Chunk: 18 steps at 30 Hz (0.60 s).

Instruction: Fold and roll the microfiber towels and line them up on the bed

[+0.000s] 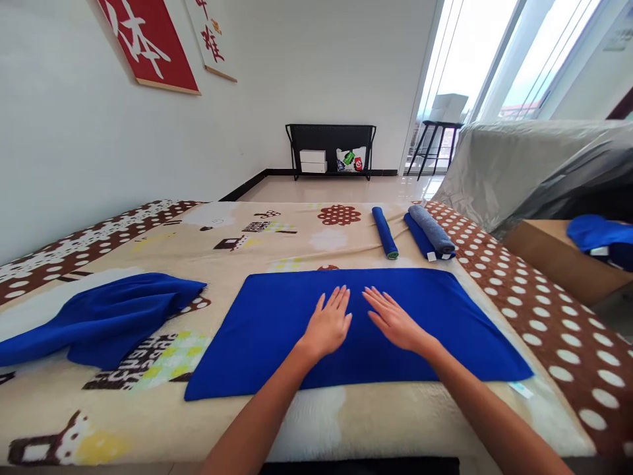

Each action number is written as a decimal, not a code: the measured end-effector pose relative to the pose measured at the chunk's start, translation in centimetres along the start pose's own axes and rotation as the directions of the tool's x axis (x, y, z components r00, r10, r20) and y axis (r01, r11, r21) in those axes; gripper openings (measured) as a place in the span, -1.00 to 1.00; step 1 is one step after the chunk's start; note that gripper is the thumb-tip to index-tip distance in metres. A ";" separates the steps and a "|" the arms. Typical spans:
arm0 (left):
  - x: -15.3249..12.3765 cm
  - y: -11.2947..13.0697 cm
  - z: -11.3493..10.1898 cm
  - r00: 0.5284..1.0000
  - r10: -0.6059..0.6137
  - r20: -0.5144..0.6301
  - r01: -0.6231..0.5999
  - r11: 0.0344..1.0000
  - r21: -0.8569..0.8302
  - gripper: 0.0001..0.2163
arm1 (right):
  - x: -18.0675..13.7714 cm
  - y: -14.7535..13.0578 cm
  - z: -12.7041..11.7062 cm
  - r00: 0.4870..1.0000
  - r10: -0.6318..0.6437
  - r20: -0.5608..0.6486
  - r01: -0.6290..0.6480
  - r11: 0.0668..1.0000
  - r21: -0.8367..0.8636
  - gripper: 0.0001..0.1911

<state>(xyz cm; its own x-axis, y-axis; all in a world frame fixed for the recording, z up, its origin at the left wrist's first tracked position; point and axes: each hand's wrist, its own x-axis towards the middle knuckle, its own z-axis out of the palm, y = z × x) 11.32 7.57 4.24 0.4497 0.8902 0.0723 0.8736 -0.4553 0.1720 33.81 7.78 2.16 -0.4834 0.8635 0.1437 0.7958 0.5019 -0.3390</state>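
A blue towel [277,330] lies spread out nearly flat in front of me, with a white tag showing at its near right corner. Palm down over its middle is my left hand [328,323], fingers stretched out. My right hand [394,319] is also flat over the towel, a short gap to the right, fingers pointing up and left. Neither hand grasps anything. To the left a second blue cloth [123,313] lies crumpled. Beyond the towel's far edge are a slim rolled blue towel [384,232] and a thicker grey-blue roll [430,227] resting on folded blue cloth.
A beige patterned blanket [297,244] with brown polka-dot borders covers the surface. At right, a cardboard box [558,254] bears a blue cloth item [601,234], near a plastic-covered piece of furniture [534,158]. A black rack [331,142] stands by the far wall.
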 end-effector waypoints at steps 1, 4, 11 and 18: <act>2.3 0.8 0.8 1.000 0.002 0.011 -0.002 1.000 -0.004 -0.47 | 2.3 -0.9 0.7 1.000 0.001 0.006 -0.001 1.000 0.001 -0.40; 6.2 -0.3 2.8 0.998 -0.062 0.004 0.062 0.998 0.003 -0.50 | 6.0 0.3 2.4 0.996 0.083 -0.011 -0.083 0.996 -0.024 -0.39; 1.9 -14.9 1.4 0.924 -0.370 -0.096 0.376 0.925 0.054 -0.39 | 1.2 13.4 -0.3 0.924 0.369 -0.100 -0.378 0.922 -0.088 -0.44; -1.4 -21.9 0.6 0.765 -0.625 -0.151 0.641 0.762 0.093 -0.33 | -2.7 21.4 -3.1 0.786 0.588 -0.192 -0.610 0.789 -0.077 -0.51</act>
<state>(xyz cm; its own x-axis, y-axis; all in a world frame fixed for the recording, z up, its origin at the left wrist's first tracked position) -8.33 16.24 -0.18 -0.2303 0.9683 0.0965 0.9711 0.2224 0.0861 53.27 16.34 -2.62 0.1582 0.9831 0.0917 0.9507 -0.1266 -0.2831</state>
